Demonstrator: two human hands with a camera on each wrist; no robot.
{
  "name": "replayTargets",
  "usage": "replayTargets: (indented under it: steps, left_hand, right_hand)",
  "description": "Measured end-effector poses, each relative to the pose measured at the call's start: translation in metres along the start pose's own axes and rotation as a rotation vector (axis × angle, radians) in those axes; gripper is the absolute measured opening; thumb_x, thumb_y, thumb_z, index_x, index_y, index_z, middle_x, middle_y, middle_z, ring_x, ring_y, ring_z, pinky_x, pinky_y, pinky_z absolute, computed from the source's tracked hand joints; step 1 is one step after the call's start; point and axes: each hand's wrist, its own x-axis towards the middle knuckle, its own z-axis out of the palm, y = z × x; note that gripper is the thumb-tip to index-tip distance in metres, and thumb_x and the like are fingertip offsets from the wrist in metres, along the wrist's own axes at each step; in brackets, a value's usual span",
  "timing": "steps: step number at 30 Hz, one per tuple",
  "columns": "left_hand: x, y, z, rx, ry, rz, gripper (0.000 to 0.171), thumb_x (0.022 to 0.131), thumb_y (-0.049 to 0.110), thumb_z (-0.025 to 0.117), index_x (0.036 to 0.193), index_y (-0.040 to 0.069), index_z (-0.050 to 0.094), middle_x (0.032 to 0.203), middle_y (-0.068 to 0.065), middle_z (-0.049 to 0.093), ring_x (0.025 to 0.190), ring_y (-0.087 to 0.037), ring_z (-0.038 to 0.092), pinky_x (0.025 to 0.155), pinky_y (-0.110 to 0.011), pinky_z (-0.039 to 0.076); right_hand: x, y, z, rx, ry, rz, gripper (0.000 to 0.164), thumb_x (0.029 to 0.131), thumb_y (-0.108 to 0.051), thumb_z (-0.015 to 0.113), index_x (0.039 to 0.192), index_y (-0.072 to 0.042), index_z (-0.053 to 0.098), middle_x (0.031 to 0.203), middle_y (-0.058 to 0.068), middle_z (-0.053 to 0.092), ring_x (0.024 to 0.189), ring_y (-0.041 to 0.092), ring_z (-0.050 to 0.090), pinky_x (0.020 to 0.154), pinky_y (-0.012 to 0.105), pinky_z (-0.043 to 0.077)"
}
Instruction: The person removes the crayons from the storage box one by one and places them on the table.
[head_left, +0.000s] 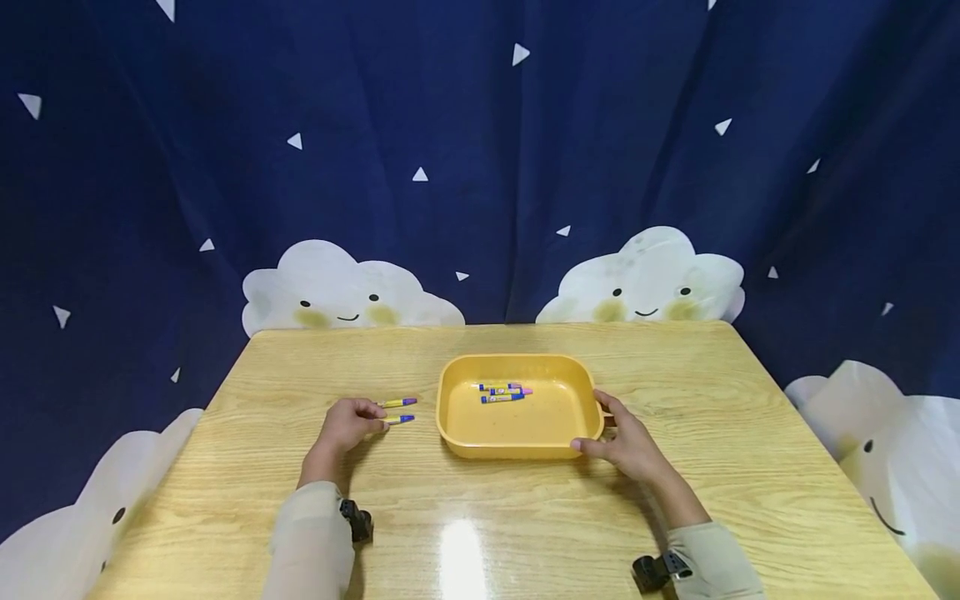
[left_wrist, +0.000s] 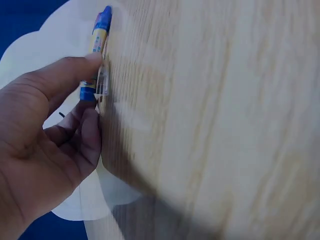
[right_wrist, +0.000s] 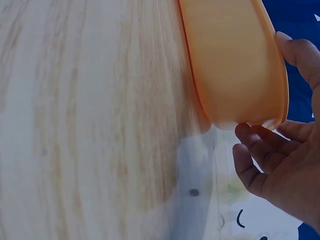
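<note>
Left grip (head_left: 347,427) pinches the blue crayon (head_left: 401,419), at nine o'clock of the tray (head_left: 510,452); right grip (head_left: 632,442) holds the tray around four o'clock. The crayon should be light, stiff, snappable: pinch mid-barrel.

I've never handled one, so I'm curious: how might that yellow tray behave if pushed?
The yellow tray would probably slide rather than tip, being wide and low. Its smooth, thin walls suggest fairly stiff plastic, light for its size. The slim crayons lying loose inside may roll or shift.
</note>
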Motion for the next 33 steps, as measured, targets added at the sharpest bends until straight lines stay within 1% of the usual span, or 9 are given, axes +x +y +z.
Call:
replayTargets:
  steps: [3, 7, 15, 19, 22, 23, 26, 29, 33]
  left_hand:
    - [0.000, 0.001, 0.000, 0.063, 0.005, 0.009, 0.010, 0.074, 0.003, 0.075, 0.082, 0.001, 0.070, 0.078, -0.002, 0.062, 0.071, -0.017, 0.052, 0.060, -0.029, 0.043]
    - [0.001, 0.002, -0.001, 0.111, 0.007, 0.019, 0.008, 0.074, 0.003, 0.075, 0.080, 0.002, 0.071, 0.077, -0.001, 0.062, 0.072, -0.018, 0.052, 0.061, -0.030, 0.043]
    - [-0.005, 0.005, -0.006, 0.090, -0.032, -0.011, 0.012, 0.076, 0.004, 0.075, 0.086, 0.002, 0.071, 0.076, -0.004, 0.062, 0.067, -0.018, 0.052, 0.056, -0.028, 0.043]
    - [-0.007, 0.013, -0.011, 0.111, -0.018, 0.028, 0.016, 0.078, 0.007, 0.074, 0.093, 0.002, 0.071, 0.092, -0.014, 0.063, 0.080, -0.025, 0.055, 0.064, -0.035, 0.045]
    - [-0.009, 0.021, -0.014, 0.110, -0.004, 0.053, 0.020, 0.078, 0.008, 0.072, 0.097, 0.001, 0.070, 0.105, -0.020, 0.059, 0.087, -0.029, 0.057, 0.068, -0.038, 0.046]
    - [-0.009, 0.024, -0.015, 0.107, -0.003, 0.061, 0.021, 0.079, 0.008, 0.071, 0.099, 0.001, 0.070, 0.109, -0.021, 0.057, 0.088, -0.029, 0.057, 0.068, -0.038, 0.047]
    - [-0.011, 0.033, -0.017, 0.093, -0.005, 0.066, 0.025, 0.080, 0.008, 0.070, 0.103, 0.000, 0.068, 0.110, -0.021, 0.055, 0.085, -0.027, 0.058, 0.066, -0.036, 0.048]
    - [-0.012, 0.042, -0.018, 0.091, -0.011, 0.075, 0.026, 0.081, 0.008, 0.069, 0.105, 0.000, 0.068, 0.111, -0.020, 0.055, 0.088, -0.027, 0.057, 0.067, -0.036, 0.048]
    - [-0.011, 0.053, -0.018, 0.085, -0.033, 0.081, 0.028, 0.082, 0.011, 0.068, 0.108, 0.002, 0.067, 0.116, -0.019, 0.056, 0.095, -0.031, 0.055, 0.072, -0.040, 0.047]
  right_hand:
    - [0.000, -0.001, 0.001, 0.001, -0.003, -0.002, 0.097, 0.074, -0.029, 0.080, 0.144, 0.003, 0.021, 0.140, 0.025, 0.031, 0.113, 0.039, 0.045, 0.082, 0.042, 0.046]
    - [0.001, -0.001, 0.002, -0.001, -0.001, -0.006, 0.097, 0.074, -0.030, 0.080, 0.144, 0.004, 0.021, 0.140, 0.025, 0.031, 0.113, 0.039, 0.045, 0.082, 0.042, 0.046]
    - [-0.001, -0.002, 0.004, 0.017, -0.006, 0.012, 0.098, 0.074, -0.028, 0.080, 0.145, 0.002, 0.020, 0.141, 0.024, 0.030, 0.114, 0.038, 0.044, 0.083, 0.042, 0.046]
    - [-0.003, -0.004, 0.003, 0.016, -0.002, 0.022, 0.098, 0.074, -0.027, 0.080, 0.146, 0.001, 0.019, 0.141, 0.024, 0.029, 0.114, 0.038, 0.044, 0.083, 0.043, 0.045]
    - [-0.004, -0.004, 0.002, 0.019, 0.003, 0.018, 0.097, 0.074, -0.026, 0.080, 0.145, 0.001, 0.020, 0.140, 0.024, 0.030, 0.113, 0.038, 0.045, 0.082, 0.041, 0.046]
    - [-0.006, -0.009, 0.001, 0.024, 0.002, 0.016, 0.096, 0.075, -0.024, 0.079, 0.145, 0.002, 0.020, 0.140, 0.025, 0.030, 0.113, 0.039, 0.045, 0.081, 0.041, 0.046]
    - [-0.011, -0.024, 0.000, 0.037, -0.003, 0.009, 0.092, 0.076, -0.018, 0.078, 0.143, 0.006, 0.020, 0.138, 0.028, 0.030, 0.111, 0.042, 0.044, 0.080, 0.041, 0.047]
    - [-0.015, -0.039, -0.001, 0.045, -0.013, 0.015, 0.089, 0.077, -0.013, 0.077, 0.142, 0.010, 0.020, 0.138, 0.031, 0.029, 0.111, 0.045, 0.043, 0.080, 0.041, 0.047]
    - [-0.014, -0.039, -0.002, 0.036, -0.013, 0.020, 0.090, 0.077, -0.015, 0.077, 0.142, 0.010, 0.020, 0.138, 0.030, 0.030, 0.112, 0.045, 0.043, 0.081, 0.041, 0.046]
